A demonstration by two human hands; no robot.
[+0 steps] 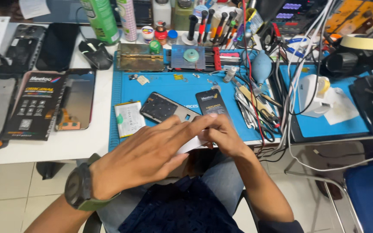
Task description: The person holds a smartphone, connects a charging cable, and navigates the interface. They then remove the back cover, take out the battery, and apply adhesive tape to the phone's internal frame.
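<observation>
Bench: white worktop (65,146) crammed with phone repair stuff, blue silicone mat (182,88) in the middle, tiled floor below.
Left hand: left hand (145,155) lies flat over a white strip (191,144), fingers (186,125) stretched out and close together, pressing on top of it. Dark watch with a green strap (80,187) on that wrist.
Right hand: right hand (225,136) pinches the same white strip from the far side, fingertips closed on its edge, thumb tucked under so can't see it fully.
White strip: sits right between both hands, at the near edge of the mat, mostly covered by the left fingers.
Just past the fingertips: a dark phone frame (167,108) lying flat on the mat, and a small black packet (212,103) next to it, almost touching the right fingertips.
Left of the fingers: a pale battery (129,118) on the mat edge; further out a big black box (35,105) on the white top.
Right of the fingers: tweezers and tools (251,108) in a pile, tangle of white cables (298,86).
Far beyond: green spray can (101,19), a rack of screwdrivers (214,26).
</observation>
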